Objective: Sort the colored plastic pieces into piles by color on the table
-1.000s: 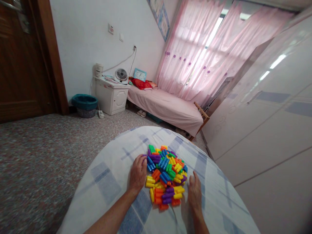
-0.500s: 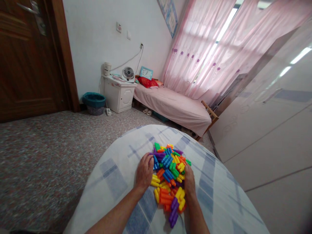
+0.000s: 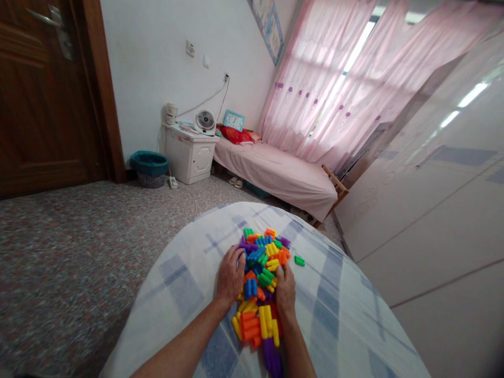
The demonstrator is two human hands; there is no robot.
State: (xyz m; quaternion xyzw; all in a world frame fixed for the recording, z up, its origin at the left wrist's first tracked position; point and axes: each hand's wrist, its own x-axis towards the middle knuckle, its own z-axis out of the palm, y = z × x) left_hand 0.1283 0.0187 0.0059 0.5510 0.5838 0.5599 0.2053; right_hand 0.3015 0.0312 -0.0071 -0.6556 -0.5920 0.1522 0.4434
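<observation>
A heap of bright plastic building blocks (image 3: 258, 255), ribbed and bullet-shaped, lies between my hands. Along its left side rests my left hand (image 3: 231, 274), fingers loosely curved against the blue and purple blocks, gripping none. My right hand (image 3: 286, 290) cups the right side, fingers apart beside yellow and orange blocks; its far fingers are partly hidden. Nearest me are an orange block (image 3: 250, 326), a long yellow block (image 3: 266, 321) and a purple block (image 3: 271, 357) joined end to end with it. One green block (image 3: 300, 261) lies by itself right of the heap.
A blue-and-white checked cloth (image 3: 177, 278) covers the round table. Beyond it stand a pink-covered bed (image 3: 275, 168), a white cabinet (image 3: 189, 157) with a fan (image 3: 205, 122), and a teal-lined bin (image 3: 149, 165). A white wardrobe (image 3: 425, 220) is at the right, a brown door (image 3: 39, 105) at the left.
My right hand has moved left, pressing the heap narrower toward my left hand. The green block on the right edge now lies apart. The view has shifted slightly.
</observation>
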